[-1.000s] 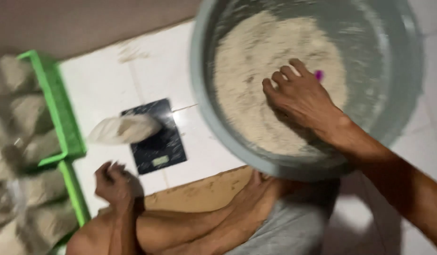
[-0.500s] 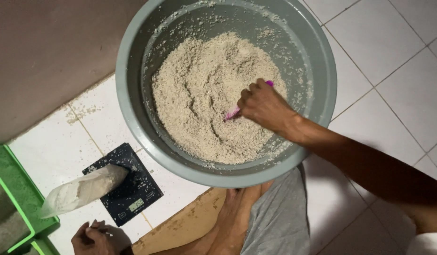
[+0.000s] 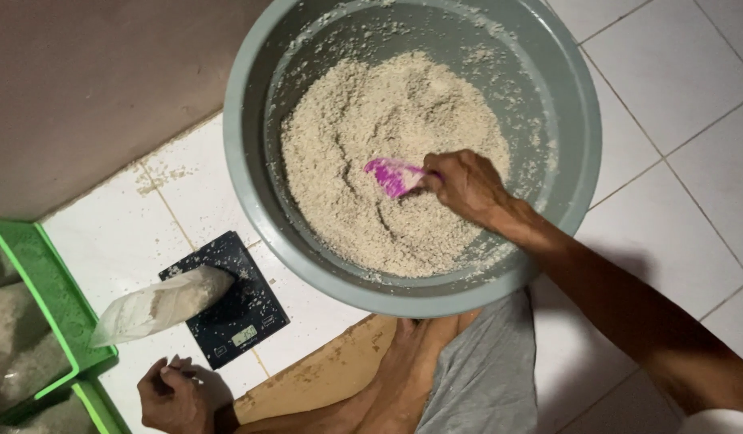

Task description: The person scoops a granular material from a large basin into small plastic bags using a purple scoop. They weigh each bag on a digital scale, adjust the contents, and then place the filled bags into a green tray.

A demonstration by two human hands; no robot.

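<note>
A: Right, the pink scoop (image 3: 393,175) sits near the middle of the grey basin (image 3: 251,201), its bowl pressed into the pale grainy mix (image 3: 363,137) that fills the bottom.

B: And the right hand (image 3: 466,186)?

A: Closed round the scoop's handle, fingers curled over it, arm coming in over the basin's lower right rim. The scoop's bowl points left, touching the grain.

B: The basin itself?

A: Big and round, crumbs stuck up its inner wall, standing on the white tiled floor (image 3: 677,88), its far-left rim hanging over the brown floor (image 3: 90,88) that fills the upper left corner.

B: Go outward for me.

A: Just below the basin's left rim lies 1 black kitchen scale (image 3: 247,309), flat on the tiles, its small display toward the bottom edge. A clear bag (image 3: 159,305) partly filled with the same pale grain lies across the scale's left side, tilted, its loose end toward the green crate (image 3: 46,281).

B: The left hand (image 3: 175,394)?

A: Low at the bottom edge, just below the scale, fingers curled in loosely; whether it grips anything, I cannot tell. It is near the bag but not touching it.

B: And that crate?

A: At the left edge, holding more filled bags. A brown board (image 3: 331,374) lies under the person's bare foot (image 3: 416,354), grey shorts (image 3: 488,378) beside it.
</note>
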